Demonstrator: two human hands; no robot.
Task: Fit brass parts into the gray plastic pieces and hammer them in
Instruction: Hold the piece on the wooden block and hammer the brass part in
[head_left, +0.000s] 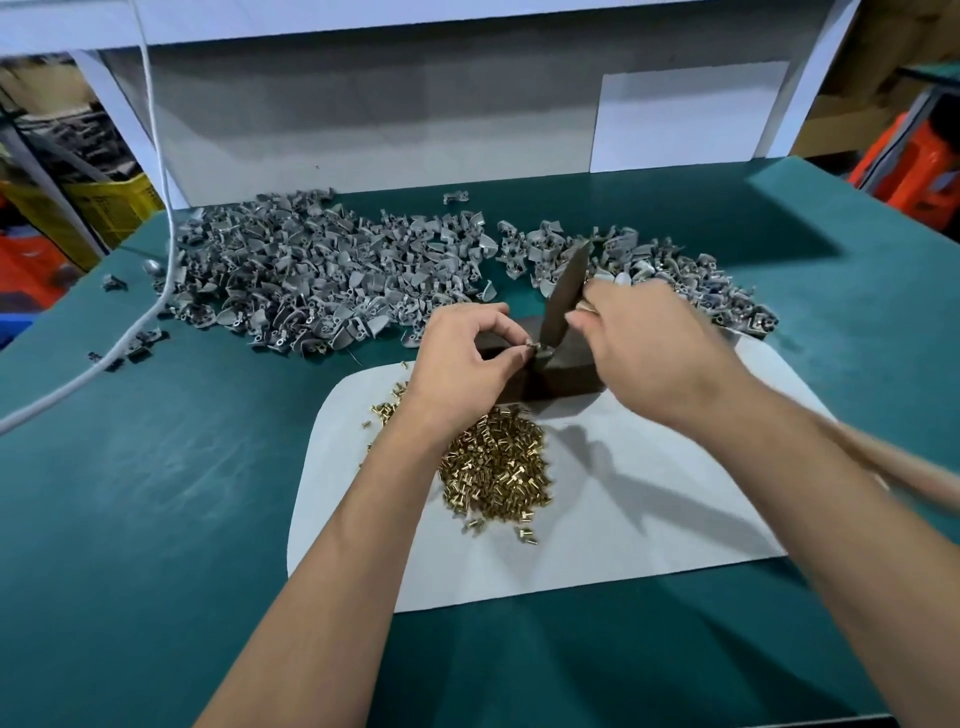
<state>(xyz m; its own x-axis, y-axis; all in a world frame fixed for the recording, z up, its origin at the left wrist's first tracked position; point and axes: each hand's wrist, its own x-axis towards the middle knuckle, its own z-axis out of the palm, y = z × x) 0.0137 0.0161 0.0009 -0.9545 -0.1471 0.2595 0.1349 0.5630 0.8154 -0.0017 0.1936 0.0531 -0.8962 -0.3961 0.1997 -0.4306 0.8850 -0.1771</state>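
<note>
The left hand (462, 358) pinches a small gray piece (531, 347) on the dark block (566, 371); the right hand (649, 345) grips the hammer (566, 296), its head down on that piece. Brass parts (493, 467) lie heaped on a white sheet (649, 519) over the green table (156, 493) (gray pieces (311, 270) piled behind, white wall panel (363, 114) beyond).

Shiny brass parts (496, 470), matt gray plastic pieces (311, 275) (dull), smooth green table (156, 493), white paper sheet (623, 519)
</note>
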